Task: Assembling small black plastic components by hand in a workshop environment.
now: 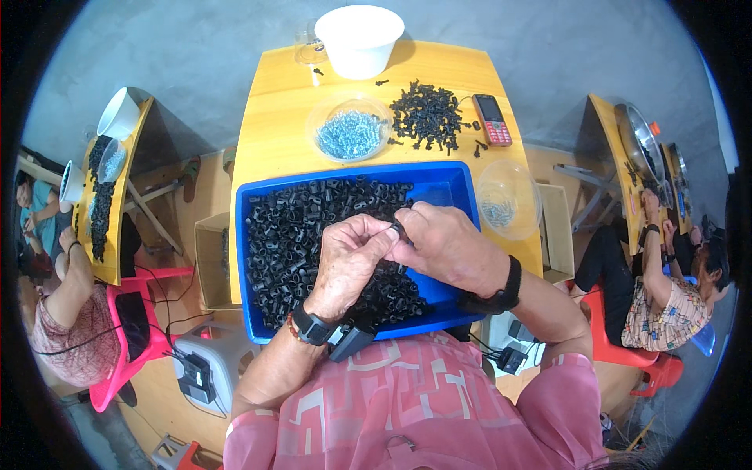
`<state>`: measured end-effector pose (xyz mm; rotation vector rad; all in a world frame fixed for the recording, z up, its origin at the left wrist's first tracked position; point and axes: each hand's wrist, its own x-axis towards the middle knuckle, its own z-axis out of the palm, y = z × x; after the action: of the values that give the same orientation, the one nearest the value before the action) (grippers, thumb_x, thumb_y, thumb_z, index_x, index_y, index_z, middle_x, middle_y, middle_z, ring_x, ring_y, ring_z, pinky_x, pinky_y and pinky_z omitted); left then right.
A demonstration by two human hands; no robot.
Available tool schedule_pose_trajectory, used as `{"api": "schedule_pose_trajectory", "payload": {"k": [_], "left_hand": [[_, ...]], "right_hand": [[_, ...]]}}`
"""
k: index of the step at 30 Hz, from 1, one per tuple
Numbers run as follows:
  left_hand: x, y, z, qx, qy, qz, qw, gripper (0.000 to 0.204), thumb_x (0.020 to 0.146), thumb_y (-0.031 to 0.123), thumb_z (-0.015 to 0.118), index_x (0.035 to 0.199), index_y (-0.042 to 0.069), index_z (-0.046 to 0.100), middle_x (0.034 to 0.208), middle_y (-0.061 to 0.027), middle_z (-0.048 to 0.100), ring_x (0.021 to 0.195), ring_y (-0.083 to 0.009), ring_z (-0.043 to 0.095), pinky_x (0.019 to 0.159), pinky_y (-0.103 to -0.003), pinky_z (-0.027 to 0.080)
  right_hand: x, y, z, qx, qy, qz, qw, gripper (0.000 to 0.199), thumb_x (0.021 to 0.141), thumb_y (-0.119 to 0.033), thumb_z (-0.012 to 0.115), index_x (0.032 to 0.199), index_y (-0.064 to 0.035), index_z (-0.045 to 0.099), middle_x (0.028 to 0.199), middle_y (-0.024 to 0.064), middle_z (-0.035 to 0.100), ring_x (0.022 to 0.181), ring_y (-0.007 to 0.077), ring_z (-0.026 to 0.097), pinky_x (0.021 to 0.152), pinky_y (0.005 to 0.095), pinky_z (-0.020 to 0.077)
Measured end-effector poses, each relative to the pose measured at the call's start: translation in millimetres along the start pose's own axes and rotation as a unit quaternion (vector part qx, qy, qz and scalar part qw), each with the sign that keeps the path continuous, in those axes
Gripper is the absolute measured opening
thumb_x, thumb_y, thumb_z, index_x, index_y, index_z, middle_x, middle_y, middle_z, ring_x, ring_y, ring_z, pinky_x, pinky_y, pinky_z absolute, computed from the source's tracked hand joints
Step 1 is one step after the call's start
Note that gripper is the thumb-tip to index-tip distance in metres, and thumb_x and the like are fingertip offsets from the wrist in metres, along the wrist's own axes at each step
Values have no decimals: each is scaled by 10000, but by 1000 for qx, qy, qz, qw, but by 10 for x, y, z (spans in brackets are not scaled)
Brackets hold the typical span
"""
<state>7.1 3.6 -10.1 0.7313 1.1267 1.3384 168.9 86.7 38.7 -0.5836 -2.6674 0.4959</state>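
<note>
Above a blue plastic tray point(462, 196), both hands meet with fingertips pinched together. My left hand point(351, 257) and my right hand point(448, 244) grip a small black plastic part point(399, 229) between them, mostly covered by the fingers. Its exact kind cannot be made out. Loose black plastic fittings point(294, 243), short and hollow, fill much of the tray under my hands. Beyond the tray lies a pile of black screw-like pieces point(427, 116). Beside that pile, silvery-blue screws point(350, 135) fill a clear round bowl point(315, 121).
The yellow table point(270, 102) also carries a white tub point(359, 43), a red-and-black phone point(492, 120) and a second clear bowl point(521, 184) with a few screws. Cardboard boxes point(211, 262) flank it below. Other people sit at yellow tables left and right, and cables hang near my elbows.
</note>
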Motion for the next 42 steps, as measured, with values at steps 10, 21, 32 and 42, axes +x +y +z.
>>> {"api": "schedule_pose_trajectory", "payload": {"k": [10,21,32,42], "left_hand": [[-10,3,52,98,44,44,993,4,895,-15,669,896,-12,671,817,-42,686,729,-89,625,692,-239,523],[-39,7,55,95,36,98,990,26,891,-20,672,888,5,671,818,-20,675,738,-62,600,689,-225,508],[36,44,-37,-36,55,75,995,72,954,89,622,961,17,621,882,-112,703,755,-136,662,693,-282,564],[-273,423,-223,-84,100,210,969,81,960,127,595,1022,75,599,883,-100,634,715,-158,603,606,-297,526]], "right_hand": [[-57,14,84,-6,4,9,1000,274,860,-188,669,988,32,568,825,153,572,778,322,625,647,416,538],[-92,-53,83,-7,-5,-4,1000,268,878,-185,662,1005,25,555,834,141,569,765,312,631,642,409,537],[-32,227,-45,107,37,52,992,309,851,-145,712,1104,11,632,875,175,653,799,352,652,691,395,527],[-359,182,59,-17,-256,55,965,111,818,-94,647,913,-36,642,883,153,620,845,368,634,728,456,508]]}}
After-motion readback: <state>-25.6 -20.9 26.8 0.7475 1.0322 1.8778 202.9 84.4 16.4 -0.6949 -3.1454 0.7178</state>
